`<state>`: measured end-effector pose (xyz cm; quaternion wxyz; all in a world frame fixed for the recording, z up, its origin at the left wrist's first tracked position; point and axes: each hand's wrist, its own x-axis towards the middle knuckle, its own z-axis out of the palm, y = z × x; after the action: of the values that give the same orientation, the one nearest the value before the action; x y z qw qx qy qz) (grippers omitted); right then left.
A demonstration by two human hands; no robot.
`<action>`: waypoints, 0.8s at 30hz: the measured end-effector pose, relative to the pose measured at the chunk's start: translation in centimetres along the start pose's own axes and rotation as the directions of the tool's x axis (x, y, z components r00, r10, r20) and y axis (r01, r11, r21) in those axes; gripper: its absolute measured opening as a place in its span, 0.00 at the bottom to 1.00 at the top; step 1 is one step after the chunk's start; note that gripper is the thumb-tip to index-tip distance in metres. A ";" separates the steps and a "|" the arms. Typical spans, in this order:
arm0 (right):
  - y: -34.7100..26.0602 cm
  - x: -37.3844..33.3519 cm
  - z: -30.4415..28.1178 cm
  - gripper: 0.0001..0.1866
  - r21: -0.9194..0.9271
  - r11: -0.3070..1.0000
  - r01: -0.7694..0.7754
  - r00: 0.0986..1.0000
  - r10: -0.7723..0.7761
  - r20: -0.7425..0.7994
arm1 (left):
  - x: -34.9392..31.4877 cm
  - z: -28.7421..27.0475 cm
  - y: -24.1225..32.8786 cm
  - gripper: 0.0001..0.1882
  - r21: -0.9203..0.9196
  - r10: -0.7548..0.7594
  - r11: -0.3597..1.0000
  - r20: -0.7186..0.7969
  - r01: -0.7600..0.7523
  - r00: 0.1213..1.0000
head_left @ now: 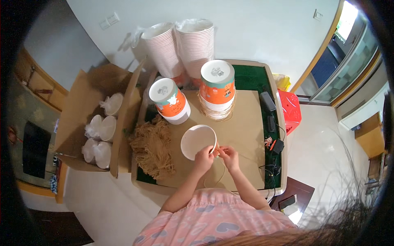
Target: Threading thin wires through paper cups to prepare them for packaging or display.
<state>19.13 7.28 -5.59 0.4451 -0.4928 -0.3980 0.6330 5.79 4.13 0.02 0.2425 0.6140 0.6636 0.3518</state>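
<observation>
A white paper bucket (195,141) lies tilted over the table, its open mouth facing up and its inside bare. My left hand (204,160) is closed on the bucket's near right edge. Beside it, my right hand (228,157) pinches a thin strand of twine (224,174) against the bucket's outer side, and the strand hangs down toward my lap. The fingertips of both hands nearly meet, so the exact spot they work on is partly hidden. To the left lies a large bundle of tan twine (152,147).
Upside-down orange buckets (170,107) and a stack ringed with twine (217,92) stand behind. Two tall wrapped bucket stacks (195,45) lean near the wall. An open cardboard box (78,123) holds wrapped buckets at left. Black adapters (267,101) and cables line the right edge, near a red stool (289,108).
</observation>
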 end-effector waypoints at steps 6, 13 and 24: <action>-1.1 -1.4 2.7 0.06 -0.118 0.978 0.174 0.985 -0.171 0.035 | -0.4 -2.2 -1.3 0.14 -0.133 -0.106 0.985 0.005 0.106 0.994; -2.3 -2.2 2.9 0.07 -0.128 0.965 0.230 0.972 -0.221 0.080 | -0.8 -2.1 -0.5 0.15 -0.219 -0.121 0.967 0.053 0.130 0.991; -0.9 -1.5 1.2 0.05 -0.272 0.921 0.278 0.959 -0.280 0.032 | -0.6 0.4 -0.7 0.11 -0.299 -0.012 0.953 0.111 0.045 0.994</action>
<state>18.28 6.04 -4.11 0.4597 -0.4900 -0.5463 0.5001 5.72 3.57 -0.82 0.3739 0.5785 0.5968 0.4116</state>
